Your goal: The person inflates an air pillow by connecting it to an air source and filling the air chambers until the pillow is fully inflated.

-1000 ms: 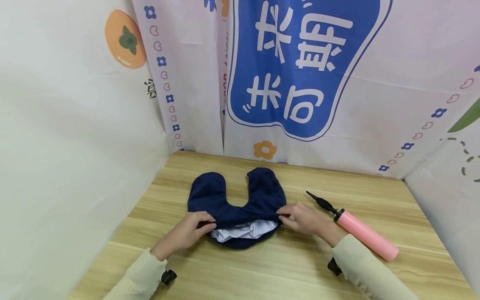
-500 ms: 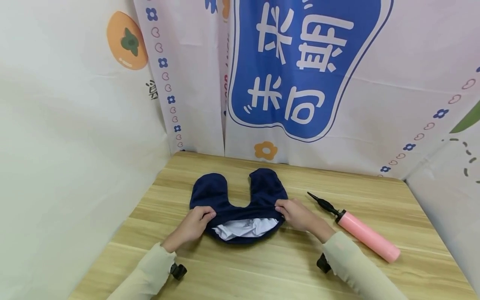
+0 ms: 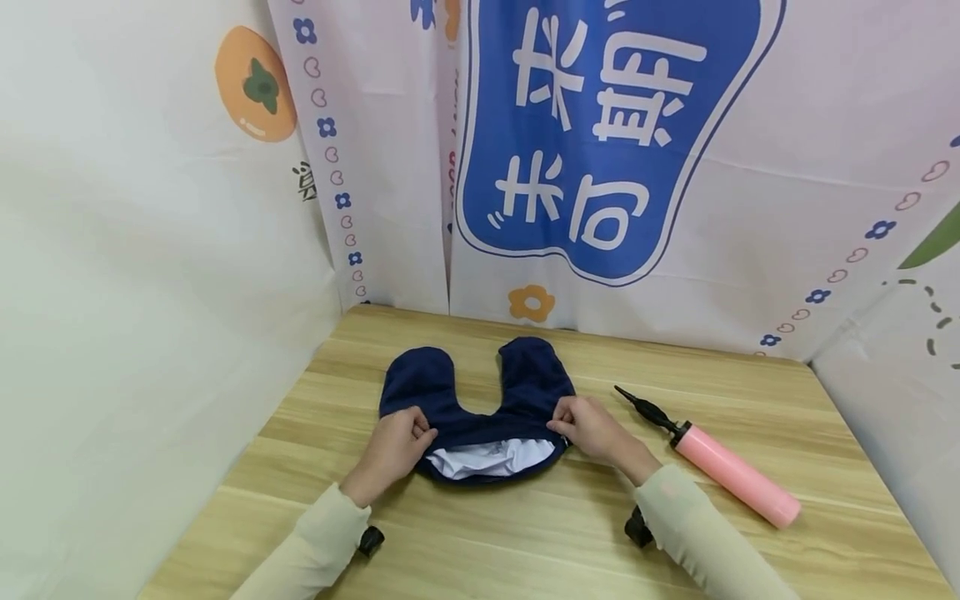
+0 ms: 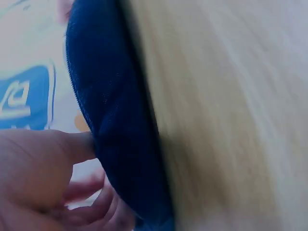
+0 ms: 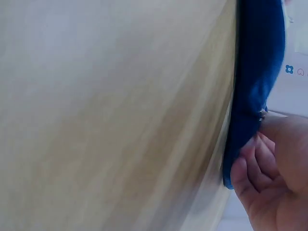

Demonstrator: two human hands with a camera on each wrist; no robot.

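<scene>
The left hand (image 3: 393, 444) and right hand (image 3: 590, 427) pinch the navy cover (image 3: 480, 428) at eight and four o'clock, so uneven tugging could bunch the white material (image 3: 487, 460) at six.

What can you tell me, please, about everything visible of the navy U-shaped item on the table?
The navy U-shaped item looks like soft cloth and lies fairly flat on the wood-grain table, its two rounded arms pointing to the table's far edge. Its curved base gapes open, showing crumpled whitish material inside; a zipper-like toothed edge shows in the left wrist view. The left hand and right hand grip it near opposite ends of the opening, hiding parts of it.
</scene>
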